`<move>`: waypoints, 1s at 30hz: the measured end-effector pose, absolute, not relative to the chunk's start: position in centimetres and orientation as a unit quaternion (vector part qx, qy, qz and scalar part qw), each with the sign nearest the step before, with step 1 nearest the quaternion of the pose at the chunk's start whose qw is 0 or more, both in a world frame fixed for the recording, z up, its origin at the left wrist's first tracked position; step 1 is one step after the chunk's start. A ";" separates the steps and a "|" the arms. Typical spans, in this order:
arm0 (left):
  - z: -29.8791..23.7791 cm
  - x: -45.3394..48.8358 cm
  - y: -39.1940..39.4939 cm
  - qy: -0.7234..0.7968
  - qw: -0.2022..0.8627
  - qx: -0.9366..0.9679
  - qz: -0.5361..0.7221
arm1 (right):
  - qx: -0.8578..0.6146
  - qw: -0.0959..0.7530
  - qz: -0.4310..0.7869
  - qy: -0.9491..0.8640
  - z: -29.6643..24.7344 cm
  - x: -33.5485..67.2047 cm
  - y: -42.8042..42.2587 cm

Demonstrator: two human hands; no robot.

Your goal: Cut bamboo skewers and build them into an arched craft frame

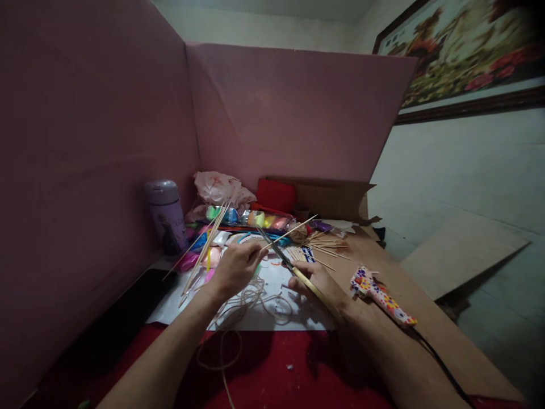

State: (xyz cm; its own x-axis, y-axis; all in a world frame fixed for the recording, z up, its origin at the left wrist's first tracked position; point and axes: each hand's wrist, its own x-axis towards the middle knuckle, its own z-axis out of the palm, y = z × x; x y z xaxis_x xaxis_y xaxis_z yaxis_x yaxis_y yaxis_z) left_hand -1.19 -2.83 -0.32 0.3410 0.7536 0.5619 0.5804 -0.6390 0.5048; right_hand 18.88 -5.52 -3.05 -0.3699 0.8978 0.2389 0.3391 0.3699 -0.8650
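The scene is closed in at the back and left by tall pink partition boards (293, 113). A framed picture (460, 51) is seen on the wall at upper right. The worktop (272, 369) is covered near the front edge by red cloth, and a brown cardboard sheet (426, 329) is laid over its right side. A white paper sheet (276, 318) is spread in the middle, under both hands.

An open cardboard box (336, 199) is set against the back board, with a red box (276, 196) just beside it on the left and a crumpled plastic bag (219, 188) further left. A lilac flask (166, 216) is stood upright at the far left. A row of coloured clay packets (251, 217) is laid in front of the bag and the red box. A flower-patterned glue gun (378, 292) is laid on the cardboard just to the right of the right wrist, with its black cord (443, 363) trailed toward the front. Loose bamboo sticks (204, 250) are leaned at the left, and more are scattered at the centre right. Pale twine (251, 301) is coiled on the paper and over the red cloth.

The right hand (317, 284) is closed around the gold handles of the scissors (283, 258), whose blades are pointed up and left. The left hand (236, 270) is closed in a pinch on a single thin skewer (293, 230), which is held above the paper, slanted up to the right, and met by the blades just beside the left fingertips.
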 end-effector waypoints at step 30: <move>-1.1 -1.1 -2.8 0.420 -0.022 0.821 0.387 | -0.434 0.384 0.319 -0.750 -3.1 18.5 -5.6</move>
State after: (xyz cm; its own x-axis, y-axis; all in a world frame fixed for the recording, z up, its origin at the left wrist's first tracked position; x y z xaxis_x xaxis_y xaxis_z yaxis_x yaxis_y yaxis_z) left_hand -1.13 -2.85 -1.10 0.3484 0.6713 0.6542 0.7061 -0.6470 0.2879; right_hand 18.53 -5.63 -3.12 -0.3299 0.8956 0.2986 0.4056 0.4200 -0.8118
